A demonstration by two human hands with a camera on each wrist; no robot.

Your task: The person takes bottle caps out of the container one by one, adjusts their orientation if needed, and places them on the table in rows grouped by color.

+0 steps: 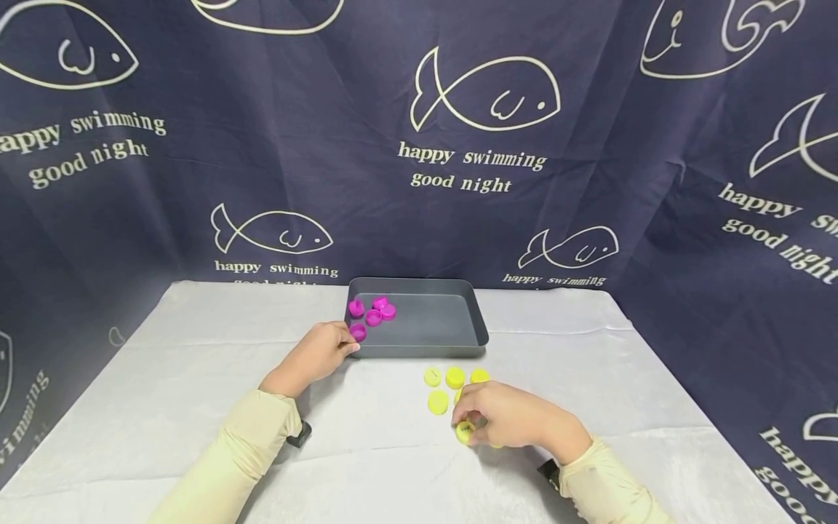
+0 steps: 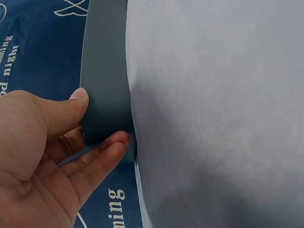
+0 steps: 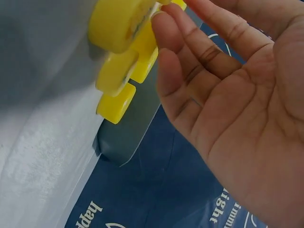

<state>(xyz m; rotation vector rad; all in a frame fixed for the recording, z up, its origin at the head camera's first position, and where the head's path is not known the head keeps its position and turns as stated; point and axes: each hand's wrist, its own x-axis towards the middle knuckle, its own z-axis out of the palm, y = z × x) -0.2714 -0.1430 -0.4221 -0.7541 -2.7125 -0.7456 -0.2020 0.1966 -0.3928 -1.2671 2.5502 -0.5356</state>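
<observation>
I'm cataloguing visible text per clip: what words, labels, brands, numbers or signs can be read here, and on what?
"happy swimming": on the dark blue cloth, repeated.
"good night": same cloth, beneath those words.
Dark marks on the yellow cap in the right hand: too blurred to read.
Dark marks on the back-left yellow cap: too small to read.

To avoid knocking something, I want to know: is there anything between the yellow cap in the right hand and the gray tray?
Yes: between the yellow cap in the right hand and the gray tray lie other yellow caps on the white cloth, then the tray's raised near wall.
</observation>
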